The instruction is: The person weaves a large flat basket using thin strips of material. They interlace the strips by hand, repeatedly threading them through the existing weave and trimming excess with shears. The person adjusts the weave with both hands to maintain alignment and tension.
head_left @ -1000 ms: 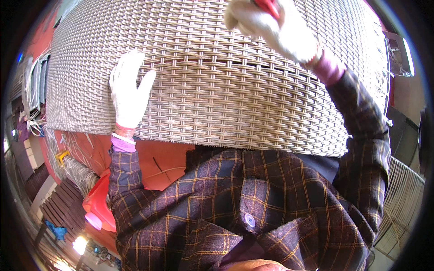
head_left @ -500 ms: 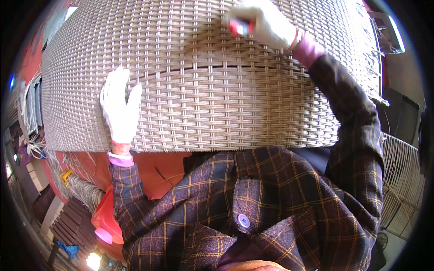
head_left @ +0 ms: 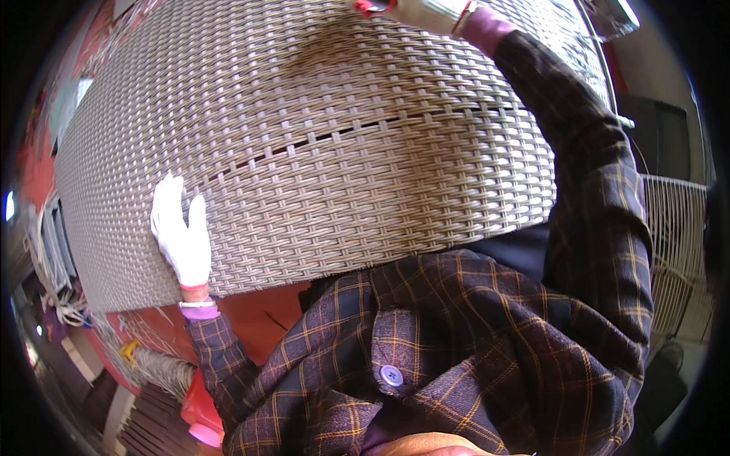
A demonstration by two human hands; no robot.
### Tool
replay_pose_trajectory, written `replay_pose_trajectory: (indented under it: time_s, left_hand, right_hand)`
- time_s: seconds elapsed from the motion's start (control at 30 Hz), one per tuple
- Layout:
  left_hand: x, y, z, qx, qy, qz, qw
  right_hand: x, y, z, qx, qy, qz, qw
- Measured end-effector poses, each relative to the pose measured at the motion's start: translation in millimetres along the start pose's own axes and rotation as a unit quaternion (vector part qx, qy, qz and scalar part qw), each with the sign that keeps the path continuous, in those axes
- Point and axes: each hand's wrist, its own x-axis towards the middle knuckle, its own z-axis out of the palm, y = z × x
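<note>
At twelve o'clock the right hand [head_left: 426,9] is cut off by the top edge; only part of its white glove shows, and what the red tool [head_left: 370,7] in it is cannot be told. The woven wicker panel [head_left: 319,152] hides whatever lies beneath it. At eight o'clock, the cords and clutter [head_left: 53,258] near the rim are too bent and small to identify.
</note>
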Motion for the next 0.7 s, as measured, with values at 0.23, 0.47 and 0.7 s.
replay_pose_trajectory:
  time_s: [0.23,0.47,0.7]
  left_hand:
    - [0,-4,3,-0.004,-0.008,0.005,1.000]
    - [4,0,1,-0.003,-0.020,-0.013,1.000]
    - [92,64,-7,0.004,-0.004,0.152,0.988]
  right_hand:
    - [-102,-69,12,0.125,-0.118,-0.019,0.985]
    - [-105,-58,-47,0.083,-0.071,-0.108,0.988]
    - [-140,-12,-40,0.035,-0.105,0.121,0.986]
